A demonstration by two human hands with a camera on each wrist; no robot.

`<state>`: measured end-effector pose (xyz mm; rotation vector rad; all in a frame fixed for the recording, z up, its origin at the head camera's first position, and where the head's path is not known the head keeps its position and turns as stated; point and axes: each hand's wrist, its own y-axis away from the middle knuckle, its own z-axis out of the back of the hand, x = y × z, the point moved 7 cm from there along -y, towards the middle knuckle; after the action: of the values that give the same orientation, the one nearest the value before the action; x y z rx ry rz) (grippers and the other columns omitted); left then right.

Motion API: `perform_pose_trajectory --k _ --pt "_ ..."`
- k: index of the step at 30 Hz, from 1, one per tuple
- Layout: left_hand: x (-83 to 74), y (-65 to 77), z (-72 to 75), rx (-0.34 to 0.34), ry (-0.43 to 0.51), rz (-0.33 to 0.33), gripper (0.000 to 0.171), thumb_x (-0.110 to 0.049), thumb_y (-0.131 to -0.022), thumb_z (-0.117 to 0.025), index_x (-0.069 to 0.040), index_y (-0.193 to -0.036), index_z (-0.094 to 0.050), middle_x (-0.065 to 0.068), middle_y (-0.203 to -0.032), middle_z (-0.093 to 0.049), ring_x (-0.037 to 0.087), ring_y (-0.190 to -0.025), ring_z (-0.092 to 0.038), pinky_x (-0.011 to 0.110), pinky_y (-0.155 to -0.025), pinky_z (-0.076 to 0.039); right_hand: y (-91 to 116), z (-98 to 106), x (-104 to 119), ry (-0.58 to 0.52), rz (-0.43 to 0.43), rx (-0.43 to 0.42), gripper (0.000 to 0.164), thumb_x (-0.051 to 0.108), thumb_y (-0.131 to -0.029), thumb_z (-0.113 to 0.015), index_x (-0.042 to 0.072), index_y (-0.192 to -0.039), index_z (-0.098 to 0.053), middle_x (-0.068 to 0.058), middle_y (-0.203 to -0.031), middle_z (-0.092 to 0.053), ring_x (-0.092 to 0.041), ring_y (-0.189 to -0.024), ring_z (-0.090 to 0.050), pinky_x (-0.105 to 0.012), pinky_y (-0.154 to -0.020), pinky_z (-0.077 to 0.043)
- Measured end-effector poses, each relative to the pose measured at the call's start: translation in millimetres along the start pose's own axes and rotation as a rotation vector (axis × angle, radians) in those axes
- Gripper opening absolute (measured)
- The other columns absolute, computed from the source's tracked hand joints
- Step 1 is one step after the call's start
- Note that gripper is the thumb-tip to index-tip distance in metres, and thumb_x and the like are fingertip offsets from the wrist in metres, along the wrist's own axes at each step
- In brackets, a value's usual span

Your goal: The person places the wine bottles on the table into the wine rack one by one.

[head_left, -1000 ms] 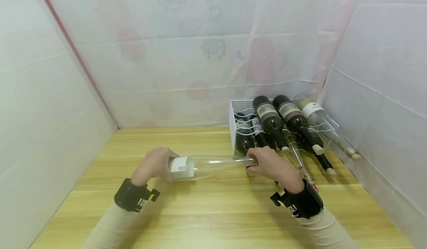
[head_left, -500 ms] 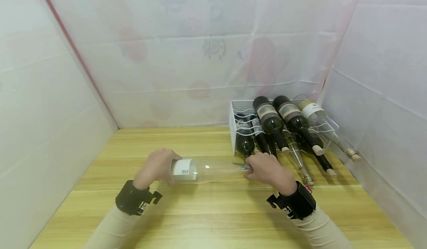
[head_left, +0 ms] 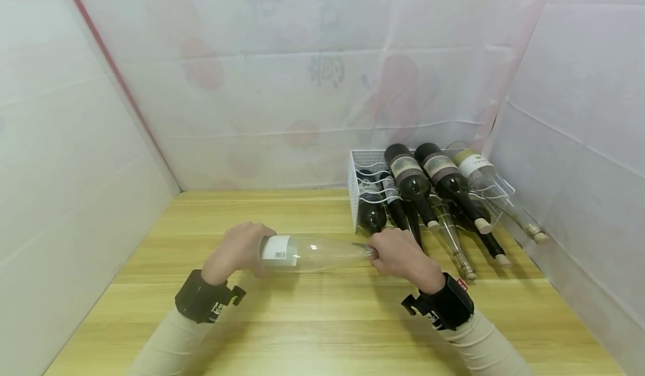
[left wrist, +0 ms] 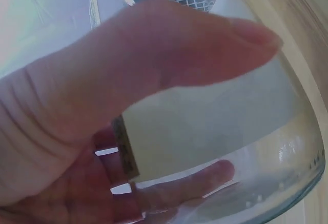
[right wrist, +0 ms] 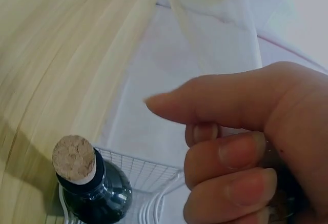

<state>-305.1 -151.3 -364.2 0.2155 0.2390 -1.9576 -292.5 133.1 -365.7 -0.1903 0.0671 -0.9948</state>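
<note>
A clear glass bottle [head_left: 325, 255] with a white label [head_left: 278, 250] is held level above the table, its neck to the right. My left hand [head_left: 238, 253] grips the base end; in the left wrist view its thumb [left wrist: 205, 49] lies across the label side, and a fingertip shows through the glass. My right hand [head_left: 403, 257] grips the neck and hides its tip. Curled fingers [right wrist: 225, 178] of that hand show in the right wrist view. Just behind it, a dark bottle with a cork [right wrist: 74, 158] points forward from the rack.
A white wire rack [head_left: 354, 197] stands at the back right. Dark bottles [head_left: 448, 180] and a clear bottle [head_left: 496, 191] lie on top, with several more below. Their corked necks jut out over the wooden table [head_left: 312, 331]. White sheets [head_left: 262, 96] enclose the back and sides.
My right hand has shifted a little left along the neck and now covers the bottle's tip. My left hand and the bottle have moved only slightly right.
</note>
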Motion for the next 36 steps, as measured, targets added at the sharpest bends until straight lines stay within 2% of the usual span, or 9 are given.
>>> perform_pose_trajectory --k 8,12,16,20,24,27,32,36 --pt "7.6 -3.2 -0.2 0.008 0.076 0.004 0.073 -0.003 -0.053 -0.089 -0.011 -0.122 -0.070 0.004 -0.105 -0.074 0.021 -0.088 -0.064 0.035 -0.071 -0.054 0 6 0 0.016 -0.022 -0.050 0.039 -0.001 -0.081 -0.060 0.022 -0.066 -0.032 0.007 -0.062 -0.022 -0.014 -0.061 -0.021 -0.031 -0.056 -0.013" --pt "13.4 -3.8 1.8 -0.001 0.111 0.019 0.080 -0.010 -0.055 -0.093 -0.007 -0.130 -0.065 0.008 -0.114 -0.074 0.023 -0.094 -0.065 0.041 -0.081 -0.057 2 11 -2 0.011 -0.054 -0.075 0.037 -0.001 -0.078 -0.060 0.022 -0.064 -0.034 0.007 -0.062 -0.025 -0.015 -0.060 -0.022 -0.030 -0.054 -0.014" --pt "18.9 -2.6 2.8 0.019 0.098 0.041 0.091 -0.019 -0.058 -0.095 0.000 -0.139 -0.057 0.016 -0.122 -0.071 0.031 -0.102 -0.067 0.050 -0.088 -0.059 3 17 -6 0.030 -0.072 -0.101 0.034 0.001 -0.072 -0.061 0.022 -0.061 -0.036 0.006 -0.060 -0.031 -0.016 -0.058 -0.025 -0.030 -0.051 -0.017" --pt "27.3 0.0 1.9 0.047 0.074 0.090 0.089 -0.025 -0.060 -0.096 0.002 -0.136 -0.058 0.018 -0.124 -0.071 0.038 -0.110 -0.067 0.055 -0.092 -0.059 6 26 -9 0.058 -0.095 -0.106 0.030 0.005 -0.069 -0.068 0.021 -0.061 -0.044 0.006 -0.059 -0.040 -0.016 -0.055 -0.030 -0.030 -0.046 -0.021" --pt "34.4 1.8 0.1 0.079 0.075 0.128 0.079 -0.028 -0.063 -0.095 0.002 -0.129 -0.062 0.020 -0.126 -0.070 0.041 -0.113 -0.066 0.056 -0.095 -0.057 8 34 -13 0.057 -0.116 -0.106 0.038 0.001 -0.071 -0.065 0.022 -0.062 -0.035 0.006 -0.060 -0.028 -0.016 -0.056 -0.026 -0.028 -0.051 -0.015" --pt "37.2 2.4 -1.0 0.107 0.070 0.140 0.078 -0.027 -0.066 -0.094 0.004 -0.130 -0.061 0.023 -0.131 -0.067 0.045 -0.118 -0.064 0.058 -0.100 -0.054 10 38 -15 0.031 -0.122 -0.114 0.044 -0.005 -0.075 -0.058 0.022 -0.065 -0.024 0.006 -0.066 -0.016 -0.015 -0.061 -0.018 -0.030 -0.058 -0.010" --pt "38.7 3.0 -1.9 0.142 0.075 0.145 0.075 -0.023 -0.069 -0.092 0.004 -0.132 -0.061 0.025 -0.133 -0.066 0.047 -0.122 -0.062 0.060 -0.103 -0.053 13 44 -21 0.013 -0.144 -0.127 0.046 -0.004 -0.077 -0.059 0.024 -0.066 -0.024 0.007 -0.067 -0.015 -0.015 -0.062 -0.019 -0.031 -0.058 -0.010" --pt "38.8 4.3 -4.2 0.159 0.081 0.141 0.070 -0.023 -0.071 -0.090 0.001 -0.132 -0.063 0.023 -0.132 -0.067 0.046 -0.120 -0.062 0.059 -0.099 -0.054 18 51 -28 0.008 -0.178 -0.116 0.048 -0.002 -0.078 -0.062 0.024 -0.067 -0.023 0.007 -0.068 -0.015 -0.015 -0.061 -0.019 -0.031 -0.058 -0.011"
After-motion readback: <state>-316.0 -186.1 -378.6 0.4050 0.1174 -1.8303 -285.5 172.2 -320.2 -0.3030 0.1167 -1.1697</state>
